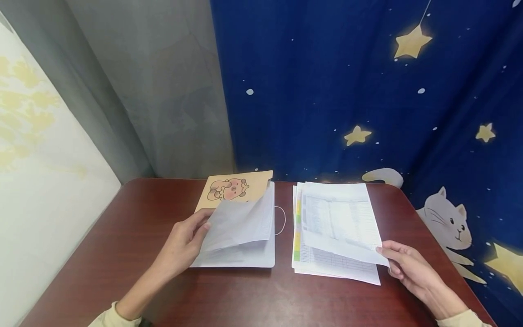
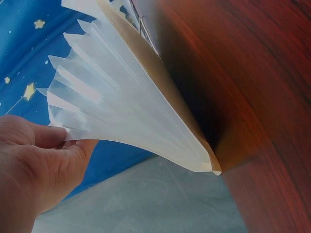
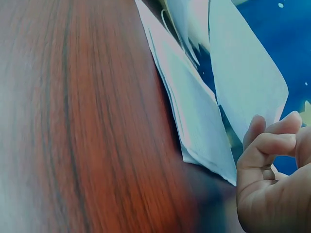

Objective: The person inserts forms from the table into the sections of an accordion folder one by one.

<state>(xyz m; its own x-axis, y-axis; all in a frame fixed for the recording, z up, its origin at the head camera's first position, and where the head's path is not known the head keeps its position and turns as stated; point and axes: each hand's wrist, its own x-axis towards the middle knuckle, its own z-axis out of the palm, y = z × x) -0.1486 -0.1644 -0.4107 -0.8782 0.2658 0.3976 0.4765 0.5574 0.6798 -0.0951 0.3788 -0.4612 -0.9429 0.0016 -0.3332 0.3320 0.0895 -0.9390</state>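
I am seeing two forearms in pale sleeves coming in from the near edge of the dark red wooden surface [image 1: 122, 236]. My right hand [image 1: 408, 268] is lying at the near right corner of a stack of printed sheets [image 1: 327, 268]. Its grip is closing on the top sheet [image 1: 343, 222]: the fingers are curling under the corner and are lifting it a little from the others. In the right wrist view this sheet is standing clearly above the stack, with the bent fingers [image 3: 265, 145] just beside its edge.

My left hand [image 1: 184, 245] is working on the left, near the middle of the surface. Its grip is pinching several thin white pages [image 1: 241, 222] of a folder [image 1: 241, 186] between thumb and fingers, and it is holding them raised. In the left wrist view the pages are spreading like a fan from the thumb. The folder is lying flat, just beside the stack but not touching it, and its tan cover with a cartoon drawing is showing at the far end.

Behind the surface a blue curtain [image 1: 347, 91] with stars and a cat is hanging, and a grey wall [image 1: 163, 91] is standing to the left.
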